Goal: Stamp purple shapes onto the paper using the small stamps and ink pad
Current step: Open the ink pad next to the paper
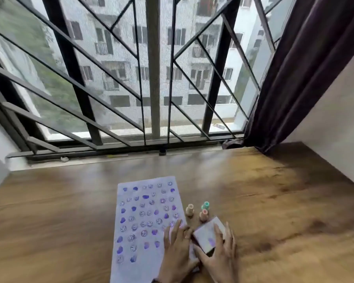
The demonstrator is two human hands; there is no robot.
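Note:
A white sheet of paper [139,227] lies on the wooden table, covered with several purple stamped shapes: filled blobs and ringed faces. My left hand [177,245] rests flat on the paper's lower right part, fingers spread. My right hand [220,254] holds the ink pad box [206,234], a pale square case with a purple smudge on its lid, tilted just off the paper's right edge. Three small stamps stand upright beyond the box: a beige one [189,209], a mint green one [205,205] and a peach one [203,215].
The wooden table [274,211] runs to a barred window [151,78] at the back. A dark purple curtain [294,78] hangs at the right, against a pale wall. A small dark object [162,152] sits on the window sill.

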